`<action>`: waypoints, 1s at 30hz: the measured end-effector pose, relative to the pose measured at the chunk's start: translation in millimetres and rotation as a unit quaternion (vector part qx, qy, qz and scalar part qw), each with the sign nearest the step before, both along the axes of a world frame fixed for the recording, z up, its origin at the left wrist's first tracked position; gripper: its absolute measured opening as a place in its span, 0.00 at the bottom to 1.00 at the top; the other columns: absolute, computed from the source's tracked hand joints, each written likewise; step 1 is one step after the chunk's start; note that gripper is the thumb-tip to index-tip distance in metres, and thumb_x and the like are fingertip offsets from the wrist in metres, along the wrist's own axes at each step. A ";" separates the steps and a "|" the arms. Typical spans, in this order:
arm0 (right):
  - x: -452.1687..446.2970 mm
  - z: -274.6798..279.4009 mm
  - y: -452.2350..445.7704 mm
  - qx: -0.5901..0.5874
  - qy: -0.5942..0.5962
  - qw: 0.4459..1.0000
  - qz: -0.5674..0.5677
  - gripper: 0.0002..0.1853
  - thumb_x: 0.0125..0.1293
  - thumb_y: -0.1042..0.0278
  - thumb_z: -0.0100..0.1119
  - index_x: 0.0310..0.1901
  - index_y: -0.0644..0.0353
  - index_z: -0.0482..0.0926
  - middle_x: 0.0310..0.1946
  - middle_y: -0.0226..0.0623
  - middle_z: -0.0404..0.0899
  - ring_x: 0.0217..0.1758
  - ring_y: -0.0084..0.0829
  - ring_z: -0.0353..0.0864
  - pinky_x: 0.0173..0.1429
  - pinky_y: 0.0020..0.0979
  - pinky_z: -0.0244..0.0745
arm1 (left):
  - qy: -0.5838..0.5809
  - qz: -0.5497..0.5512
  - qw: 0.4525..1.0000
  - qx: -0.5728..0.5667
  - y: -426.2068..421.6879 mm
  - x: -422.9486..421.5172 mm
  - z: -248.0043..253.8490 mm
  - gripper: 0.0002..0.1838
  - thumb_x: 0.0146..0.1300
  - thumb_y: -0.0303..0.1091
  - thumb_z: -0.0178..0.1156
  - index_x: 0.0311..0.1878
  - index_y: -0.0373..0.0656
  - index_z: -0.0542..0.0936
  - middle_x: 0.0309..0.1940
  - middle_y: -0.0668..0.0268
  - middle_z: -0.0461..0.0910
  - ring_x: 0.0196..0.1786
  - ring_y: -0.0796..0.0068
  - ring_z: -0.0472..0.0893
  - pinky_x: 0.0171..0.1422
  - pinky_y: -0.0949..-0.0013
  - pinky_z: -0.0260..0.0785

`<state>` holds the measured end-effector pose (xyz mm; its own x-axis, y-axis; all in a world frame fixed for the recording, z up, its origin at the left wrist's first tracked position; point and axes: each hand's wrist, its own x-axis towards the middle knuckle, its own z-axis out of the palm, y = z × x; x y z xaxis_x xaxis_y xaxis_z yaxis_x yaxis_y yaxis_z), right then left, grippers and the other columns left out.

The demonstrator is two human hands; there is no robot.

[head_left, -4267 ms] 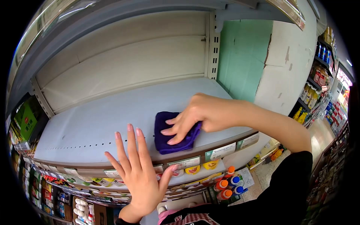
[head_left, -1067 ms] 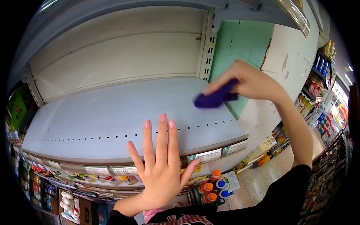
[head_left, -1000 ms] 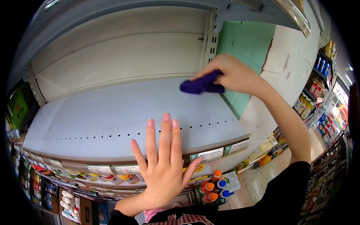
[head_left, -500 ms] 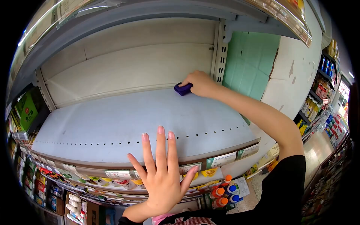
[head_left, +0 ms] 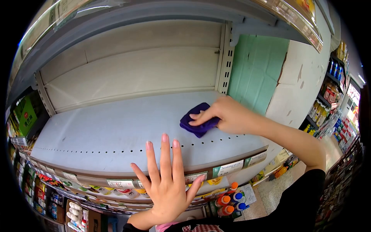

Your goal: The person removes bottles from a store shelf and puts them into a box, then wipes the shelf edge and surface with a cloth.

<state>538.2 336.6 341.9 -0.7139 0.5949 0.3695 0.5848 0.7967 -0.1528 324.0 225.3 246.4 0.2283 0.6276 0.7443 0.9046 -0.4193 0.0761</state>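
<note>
A folded purple cloth (head_left: 198, 124) lies flat on the grey-blue shelf board (head_left: 104, 127), right of its middle. My right hand (head_left: 228, 114) presses on the cloth, its fingers on top and the thumb side partly hidden. Near the front edge of the board is my left hand (head_left: 165, 185), fingers spread, with nothing in it. Its fingertips reach over the board near the row of small holes, and its palm is in front of the price-label strip (head_left: 232, 167).
An upper shelf (head_left: 162, 11) overhangs the board. At the right stand a slotted upright (head_left: 225, 63) and a green and white wall panel (head_left: 257, 69). Bottles with orange and blue caps (head_left: 225, 200) are below. A green box (head_left: 27, 116) is at the far left.
Since half a second ago, my right hand has brought the cloth from the board's back edge forward toward the row of holes, and the cloth is more spread out. My left hand has barely moved.
</note>
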 end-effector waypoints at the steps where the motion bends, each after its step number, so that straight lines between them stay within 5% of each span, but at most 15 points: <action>1: -0.5 2.4 -8.3 -0.018 -0.006 1.000 -0.008 0.32 0.37 0.87 0.50 0.47 0.50 0.86 0.44 0.43 0.83 0.44 0.46 0.83 0.50 0.38 0.76 | -0.001 0.000 1.000 -0.002 -0.1 0.1 -0.2 0.44 0.61 0.63 0.54 0.70 0.37 0.66 0.72 0.53 0.62 0.75 0.41 0.55 0.72 0.29 0.23; 4: -0.5 7.4 -27.4 -0.043 -0.009 0.999 0.010 0.33 0.36 0.88 0.50 0.47 0.50 0.86 0.45 0.43 0.82 0.44 0.46 0.83 0.50 0.38 0.76 | -0.001 0.003 1.000 -0.003 0.0 -0.1 0.3 0.44 0.61 0.64 0.53 0.69 0.37 0.67 0.72 0.53 0.62 0.75 0.41 0.55 0.72 0.29 0.23; 5: -1.8 17.3 -39.4 -0.092 -0.053 0.994 -0.024 0.37 0.37 0.91 0.47 0.52 0.49 0.84 0.51 0.40 0.81 0.58 0.40 0.80 0.61 0.32 0.75 | 0.001 0.004 1.000 0.000 0.3 0.0 0.1 0.44 0.61 0.64 0.53 0.69 0.37 0.67 0.72 0.53 0.62 0.75 0.41 0.56 0.72 0.29 0.23; 12: 23.4 33.1 -45.1 -0.228 -0.055 0.969 0.075 0.39 0.33 0.91 0.45 0.49 0.47 0.86 0.51 0.40 0.81 0.61 0.38 0.78 0.64 0.28 0.73 | 0.024 -0.016 1.000 0.000 -0.1 -3.3 -0.3 0.48 0.59 0.60 0.58 0.71 0.29 0.60 0.73 0.45 0.57 0.77 0.37 0.48 0.73 0.31 0.20; 16: 24.0 57.4 -25.5 -0.358 -0.014 0.928 0.102 0.36 0.32 0.93 0.42 0.45 0.59 0.86 0.49 0.45 0.83 0.59 0.38 0.81 0.65 0.29 0.71 | 0.015 -0.037 0.999 -0.016 -1.1 -6.5 0.7 0.47 0.59 0.57 0.60 0.71 0.30 0.60 0.73 0.44 0.56 0.76 0.36 0.48 0.73 0.30 0.21; 22: -11.6 49.4 44.6 -0.108 0.040 0.987 0.110 0.32 0.38 0.94 0.44 0.43 0.58 0.87 0.46 0.46 0.85 0.53 0.38 0.84 0.60 0.28 0.74 | -0.025 -0.070 0.996 -0.042 -6.5 -20.5 5.8 0.46 0.57 0.49 0.64 0.72 0.30 0.58 0.73 0.41 0.53 0.76 0.32 0.47 0.72 0.30 0.21; 30: -89.1 37.3 83.9 -0.082 0.077 0.981 0.160 0.31 0.40 0.97 0.44 0.42 0.59 0.87 0.45 0.44 0.85 0.51 0.39 0.85 0.57 0.29 0.76 | -0.083 -0.004 0.995 -0.056 -16.1 -68.9 9.6 0.47 0.56 0.46 0.66 0.73 0.31 0.57 0.74 0.40 0.50 0.77 0.32 0.42 0.72 0.30 0.20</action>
